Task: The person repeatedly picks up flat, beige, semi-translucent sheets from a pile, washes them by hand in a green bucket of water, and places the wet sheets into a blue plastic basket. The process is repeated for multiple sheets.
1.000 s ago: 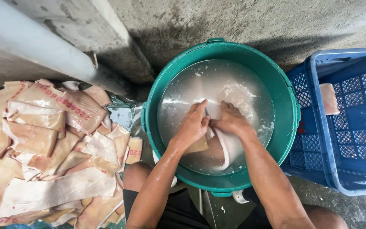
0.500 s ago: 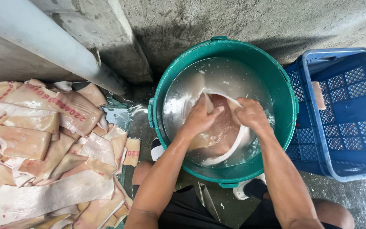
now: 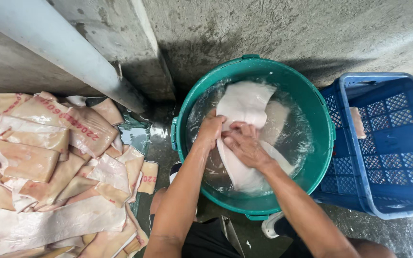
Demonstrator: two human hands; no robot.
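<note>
Nearest the camera, at 6 o'clock: the person's two bare forearms, rising from dark shorts toward a teal round tub (image 3: 321,157) set on wet concrete floor (image 3: 397,236). Left hand (image 3: 210,130): fingers curled shut on the left edge of a pale white sheet of skin (image 3: 244,107), partly in the water. Right hand (image 3: 244,145): laid over the same sheet just beside the left hand, fingers bent and pressing down on it; whether they close around it cannot be told. The sheet lies in the middle of the tub, its upper part raised above the cloudy water toward 12 o'clock, its lower part trailing under water toward 6 o'clock. At 9 o'clock, well apart from the tub: a heap of pale pink skin pieces (image 3: 48,162), some with red stamp marks. At 3 o'clock, touching the tub: a blue plastic crate (image 3: 397,191) with one small pale piece (image 3: 358,122) against its inner wall. Farthest, at 11 o'clock: a grey pipe (image 3: 58,45) slanting along the concrete wall (image 3: 273,28).
</note>
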